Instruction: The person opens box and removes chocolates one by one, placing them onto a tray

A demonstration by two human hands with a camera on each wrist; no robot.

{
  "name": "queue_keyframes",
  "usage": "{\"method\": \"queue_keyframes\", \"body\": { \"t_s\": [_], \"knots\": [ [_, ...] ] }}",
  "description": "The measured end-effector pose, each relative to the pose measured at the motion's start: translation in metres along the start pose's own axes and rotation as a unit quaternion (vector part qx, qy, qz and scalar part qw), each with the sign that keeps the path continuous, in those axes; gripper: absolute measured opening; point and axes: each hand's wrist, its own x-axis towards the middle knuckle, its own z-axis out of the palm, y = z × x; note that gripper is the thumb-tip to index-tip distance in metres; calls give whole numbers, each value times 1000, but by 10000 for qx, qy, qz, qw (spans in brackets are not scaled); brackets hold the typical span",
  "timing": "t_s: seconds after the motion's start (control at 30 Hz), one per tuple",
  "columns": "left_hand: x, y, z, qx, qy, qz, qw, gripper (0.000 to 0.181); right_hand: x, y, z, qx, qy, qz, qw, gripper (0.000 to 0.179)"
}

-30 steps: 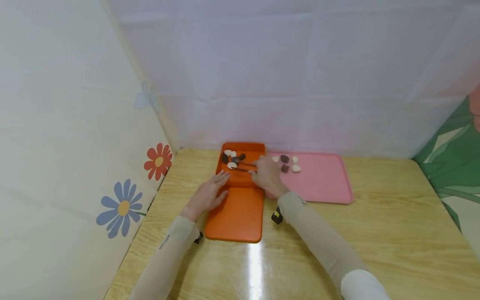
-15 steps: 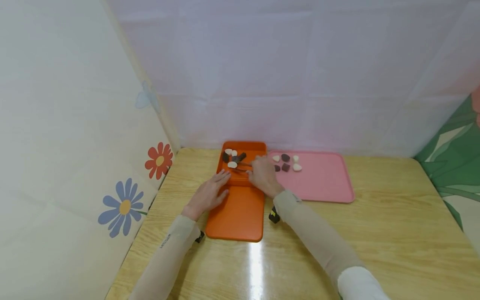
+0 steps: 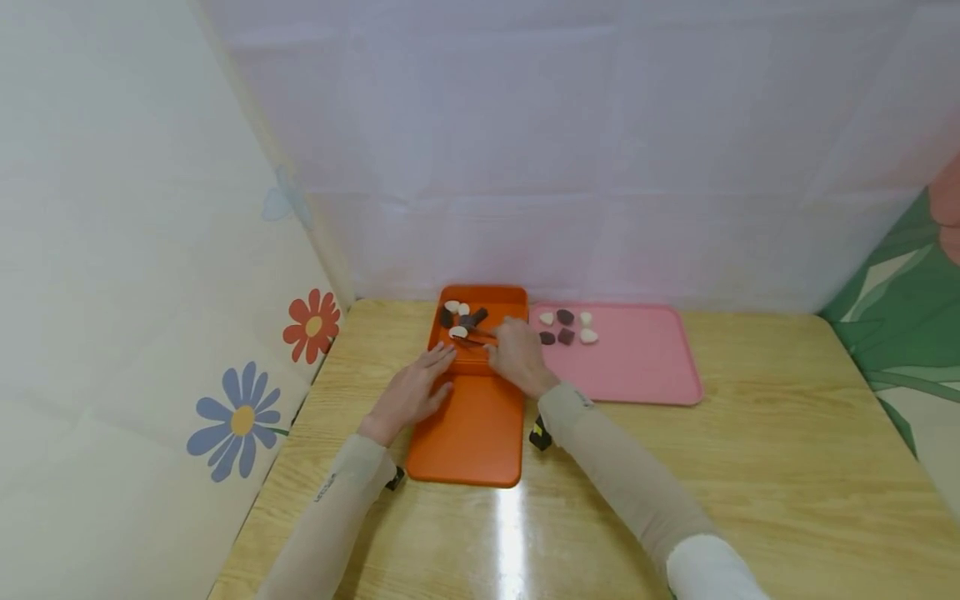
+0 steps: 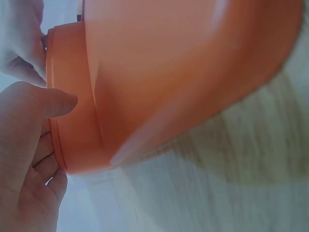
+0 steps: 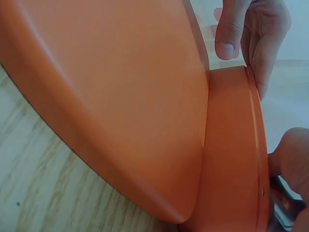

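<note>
An open orange box [image 3: 486,364] holds several white and dark-brown pieces, small and pebble-like, at its left side. My right hand [image 3: 519,357] grips a pair of tongs [image 3: 480,337] over the box. The tongs point left, with their tips at a white piece [image 3: 457,332]; whether they pinch it is too small to tell. In the right wrist view, part of the metal tongs [image 5: 286,205] shows below my hand. My left hand [image 3: 408,393] rests on the front left corner of the box, fingers extended over the rim and thumb by the front wall.
An orange lid-like panel [image 3: 467,429] lies in front of the box. Right of the box lies a pink tray [image 3: 637,362], with white and dark pieces in two rows at its left end. Everything stands on a wooden table [image 3: 757,433] against a fabric-covered wall [image 3: 562,150].
My right hand with the tongs has shifted left from the pink tray's edge to over the box, uncovering pieces on the tray. My left hand stays on the box.
</note>
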Motion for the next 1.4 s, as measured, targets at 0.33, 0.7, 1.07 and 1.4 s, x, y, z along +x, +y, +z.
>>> {"method": "queue_keyframes", "body": {
  "t_s": [0.33,0.7,1.07,1.4],
  "knots": [
    [1,0,1,-25,-38,19,10000,60,-1,1,-7,4,-157,153,9998,22],
    [2,2,-6,8,137,206,9997,61,-6,8,-21,515,38,237,9984,32],
    [-2,2,1,-56,147,258,9995,61,-22,13,-36,1222,-37,620,9906,31],
    [-2,3,-3,-110,127,120,9998,62,-29,24,-55,1142,411,321,9921,26]
  ]
}}
